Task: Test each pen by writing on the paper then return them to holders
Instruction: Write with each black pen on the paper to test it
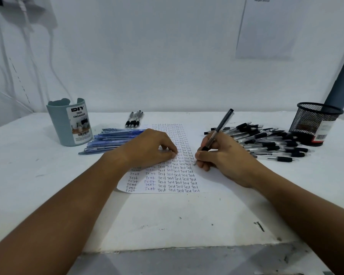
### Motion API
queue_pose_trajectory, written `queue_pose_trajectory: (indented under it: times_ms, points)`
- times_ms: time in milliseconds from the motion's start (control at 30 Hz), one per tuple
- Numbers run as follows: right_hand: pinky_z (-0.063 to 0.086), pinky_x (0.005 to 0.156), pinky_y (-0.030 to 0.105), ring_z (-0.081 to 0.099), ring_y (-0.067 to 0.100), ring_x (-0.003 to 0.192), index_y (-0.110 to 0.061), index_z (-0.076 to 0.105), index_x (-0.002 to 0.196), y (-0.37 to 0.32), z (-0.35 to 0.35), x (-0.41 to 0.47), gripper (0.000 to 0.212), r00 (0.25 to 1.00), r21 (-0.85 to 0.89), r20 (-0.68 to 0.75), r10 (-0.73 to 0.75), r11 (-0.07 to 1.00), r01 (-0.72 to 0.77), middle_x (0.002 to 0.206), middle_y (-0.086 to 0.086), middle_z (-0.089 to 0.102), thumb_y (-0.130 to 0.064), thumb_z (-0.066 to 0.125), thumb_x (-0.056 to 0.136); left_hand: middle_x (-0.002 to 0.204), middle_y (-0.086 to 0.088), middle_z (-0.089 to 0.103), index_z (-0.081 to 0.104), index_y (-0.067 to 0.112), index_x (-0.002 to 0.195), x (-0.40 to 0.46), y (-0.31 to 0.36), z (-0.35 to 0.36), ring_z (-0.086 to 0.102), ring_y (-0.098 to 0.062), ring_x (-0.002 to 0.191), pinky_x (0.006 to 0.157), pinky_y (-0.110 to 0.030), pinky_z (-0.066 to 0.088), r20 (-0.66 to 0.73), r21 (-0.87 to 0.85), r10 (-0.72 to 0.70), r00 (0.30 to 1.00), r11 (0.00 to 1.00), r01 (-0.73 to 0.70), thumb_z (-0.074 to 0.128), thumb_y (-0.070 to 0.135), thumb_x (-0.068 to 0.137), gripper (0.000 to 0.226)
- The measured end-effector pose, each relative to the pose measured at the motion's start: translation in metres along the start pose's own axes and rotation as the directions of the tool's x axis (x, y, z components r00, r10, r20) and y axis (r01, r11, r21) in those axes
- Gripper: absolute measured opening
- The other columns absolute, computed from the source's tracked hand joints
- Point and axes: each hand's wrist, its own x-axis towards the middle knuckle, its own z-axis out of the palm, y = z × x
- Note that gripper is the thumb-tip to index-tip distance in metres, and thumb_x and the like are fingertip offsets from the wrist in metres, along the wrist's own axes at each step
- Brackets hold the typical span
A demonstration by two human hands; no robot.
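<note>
Pen [216,132] gripped in right hand [220,155], centre-right of frame, tip seemingly touching paper [207,181] at right edge of written columns. Left hand [149,147], fingers curled, empty, pins sheet. Keep pressure light, sheet steady.

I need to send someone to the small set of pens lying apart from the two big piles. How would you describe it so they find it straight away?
Start at the sheet of paper filled with "Test" in the middle of the white table. Just beyond its far left corner, near the wall, lie four black-grip pens side by side. Unlike the blue pen pile to the left and the black pen heap to the right, they form a neat row.
</note>
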Motion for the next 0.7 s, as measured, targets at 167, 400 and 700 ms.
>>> queue_pose_trajectory:
  times_ms: [167, 400, 700]
  points:
    - [0.050, 0.063, 0.039, 0.060, 0.032, 0.064, -0.006, 0.048, 0.092, 0.0006, 0.0012, 0.0007, 0.021, 1.000, 0.038, -0.026, 0.005, 0.999, -0.004, 0.069, 0.013, 0.063, 0.006, 0.065, 0.086, 0.099, 0.018, 0.066, 0.074, 0.033, 0.100, 0.0007, -0.0017, 0.0007, 0.058, 0.005, 0.092, 0.075, -0.012, 0.040, 0.003, 0.001, 0.004, 1.000, 1.000, -0.004, 0.066, 0.031, 0.088, 0.015]
    - [0.048, 0.054, 0.033, 0.058, 0.031, 0.062, -0.005, 0.047, 0.090, -0.0017, 0.0011, 0.0004, 0.023, 1.000, 0.104, -0.011, 0.017, 0.994, -0.016, 0.068, 0.017, 0.060, 0.011, 0.063, 0.085, 0.101, 0.018, 0.066, 0.074, 0.032, 0.101, 0.0002, -0.0015, 0.0003, 0.058, 0.004, 0.093, 0.077, -0.013, 0.042, 0.008, -0.001, -0.002, 1.000, 1.000, 0.002, 0.066, 0.031, 0.088, 0.016]
    - [0.051, 0.067, 0.045, 0.061, 0.037, 0.066, -0.007, 0.048, 0.093, 0.0034, 0.0007, 0.0004, 0.021, 0.999, 0.004, -0.032, -0.020, 1.000, 0.020, 0.065, 0.007, 0.065, 0.003, 0.065, 0.086, 0.099, 0.019, 0.066, 0.073, 0.034, 0.100, -0.0001, -0.0017, 0.0003, 0.058, 0.005, 0.092, 0.077, -0.013, 0.043, 0.000, -0.015, -0.002, 1.000, 1.000, 0.002, 0.067, 0.031, 0.087, 0.014]
